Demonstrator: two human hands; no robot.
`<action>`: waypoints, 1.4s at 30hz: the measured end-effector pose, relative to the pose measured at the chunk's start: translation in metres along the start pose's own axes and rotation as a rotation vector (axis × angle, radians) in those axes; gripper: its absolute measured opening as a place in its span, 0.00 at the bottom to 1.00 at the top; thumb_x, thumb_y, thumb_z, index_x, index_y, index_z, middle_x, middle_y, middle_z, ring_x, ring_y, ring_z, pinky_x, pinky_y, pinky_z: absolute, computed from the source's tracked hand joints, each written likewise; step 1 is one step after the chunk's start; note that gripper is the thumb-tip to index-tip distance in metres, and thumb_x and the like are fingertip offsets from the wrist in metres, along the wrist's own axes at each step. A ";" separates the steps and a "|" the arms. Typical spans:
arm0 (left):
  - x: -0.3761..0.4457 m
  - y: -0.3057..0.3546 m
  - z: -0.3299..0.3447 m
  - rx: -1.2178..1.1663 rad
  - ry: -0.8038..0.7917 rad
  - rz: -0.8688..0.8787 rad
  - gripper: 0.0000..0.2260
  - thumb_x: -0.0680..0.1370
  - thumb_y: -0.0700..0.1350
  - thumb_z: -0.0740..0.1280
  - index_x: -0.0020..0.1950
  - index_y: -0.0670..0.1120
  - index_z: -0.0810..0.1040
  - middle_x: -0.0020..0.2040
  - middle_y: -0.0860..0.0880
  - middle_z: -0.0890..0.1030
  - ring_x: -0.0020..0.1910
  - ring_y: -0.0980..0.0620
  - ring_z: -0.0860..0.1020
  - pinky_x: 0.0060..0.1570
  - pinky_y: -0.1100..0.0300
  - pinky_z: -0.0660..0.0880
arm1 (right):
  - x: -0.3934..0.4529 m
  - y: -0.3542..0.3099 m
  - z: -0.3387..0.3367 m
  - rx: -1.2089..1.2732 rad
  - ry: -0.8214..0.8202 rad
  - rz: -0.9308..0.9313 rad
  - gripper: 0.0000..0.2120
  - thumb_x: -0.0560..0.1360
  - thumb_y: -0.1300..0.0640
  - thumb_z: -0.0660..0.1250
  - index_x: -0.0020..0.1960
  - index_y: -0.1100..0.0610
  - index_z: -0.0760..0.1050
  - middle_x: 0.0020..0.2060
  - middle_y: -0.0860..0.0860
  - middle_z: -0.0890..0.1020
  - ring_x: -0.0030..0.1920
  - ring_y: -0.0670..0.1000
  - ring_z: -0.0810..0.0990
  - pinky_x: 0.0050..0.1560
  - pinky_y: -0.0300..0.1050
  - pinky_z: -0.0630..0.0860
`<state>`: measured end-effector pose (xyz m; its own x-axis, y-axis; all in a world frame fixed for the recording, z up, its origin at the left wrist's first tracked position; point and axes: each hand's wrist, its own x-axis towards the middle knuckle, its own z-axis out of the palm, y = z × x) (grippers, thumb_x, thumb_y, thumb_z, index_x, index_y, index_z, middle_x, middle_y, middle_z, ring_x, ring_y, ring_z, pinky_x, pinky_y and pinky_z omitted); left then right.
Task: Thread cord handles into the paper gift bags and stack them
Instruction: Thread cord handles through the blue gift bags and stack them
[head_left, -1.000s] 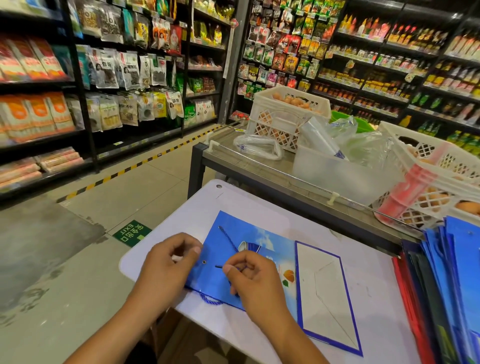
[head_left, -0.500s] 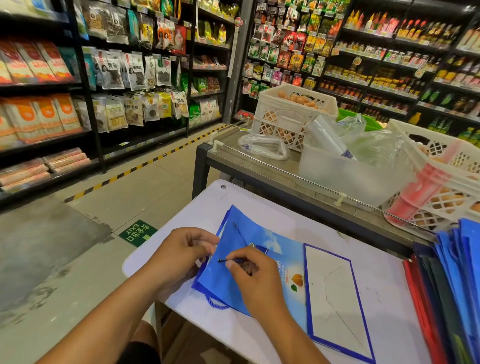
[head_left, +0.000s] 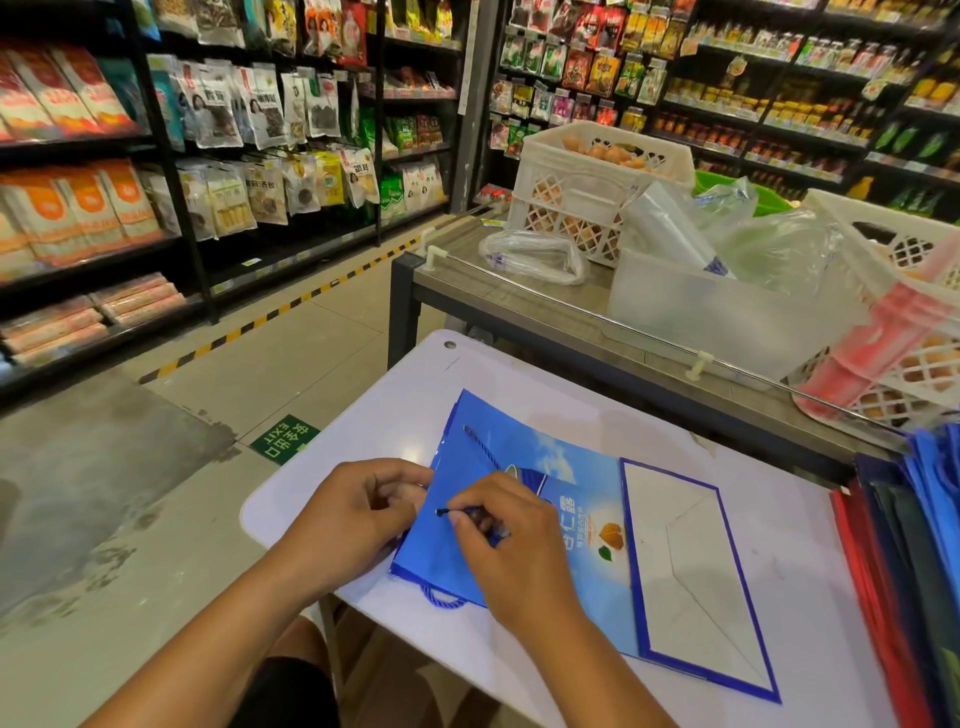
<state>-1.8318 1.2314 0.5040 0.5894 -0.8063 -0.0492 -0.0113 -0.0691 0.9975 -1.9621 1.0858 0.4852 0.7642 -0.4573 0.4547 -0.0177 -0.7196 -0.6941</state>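
Bag (head_left: 524, 499) mouth edge lifted higher; right hand (head_left: 511, 545) pinching cord tip (head_left: 442, 512).

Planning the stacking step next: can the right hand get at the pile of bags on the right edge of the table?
Probably yes. The right hand is busy pinching the cord tip, but bare white table lies between it and the stacked bags, with nothing upright in the way.

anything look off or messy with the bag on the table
Nothing looks damaged. The blue gift bag lies flat on the white table with its left edge lifted by the left hand; the right hand pinches the cord tip.
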 end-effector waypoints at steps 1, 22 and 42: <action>0.001 -0.001 0.000 0.002 -0.017 0.017 0.11 0.82 0.35 0.68 0.58 0.46 0.86 0.51 0.39 0.87 0.53 0.32 0.83 0.57 0.32 0.80 | -0.001 0.001 0.002 -0.009 -0.004 -0.031 0.05 0.76 0.62 0.73 0.46 0.53 0.83 0.43 0.41 0.81 0.42 0.41 0.79 0.43 0.31 0.74; 0.001 -0.009 -0.012 0.369 -0.162 0.115 0.07 0.84 0.42 0.67 0.55 0.50 0.85 0.44 0.44 0.83 0.42 0.39 0.76 0.44 0.42 0.76 | -0.005 -0.003 -0.004 0.105 -0.083 0.027 0.09 0.74 0.65 0.75 0.45 0.52 0.81 0.46 0.41 0.78 0.42 0.48 0.79 0.42 0.33 0.74; -0.005 -0.004 -0.001 0.032 -0.046 0.092 0.06 0.80 0.46 0.68 0.56 0.50 0.79 0.36 0.42 0.77 0.33 0.46 0.70 0.34 0.53 0.68 | -0.007 -0.005 -0.004 0.020 -0.060 0.085 0.06 0.80 0.57 0.68 0.47 0.47 0.76 0.43 0.40 0.78 0.45 0.46 0.79 0.44 0.37 0.75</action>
<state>-1.8342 1.2363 0.4999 0.5467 -0.8364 0.0391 -0.0894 -0.0119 0.9959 -1.9698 1.0900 0.4880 0.7978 -0.4838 0.3598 -0.0720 -0.6689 -0.7398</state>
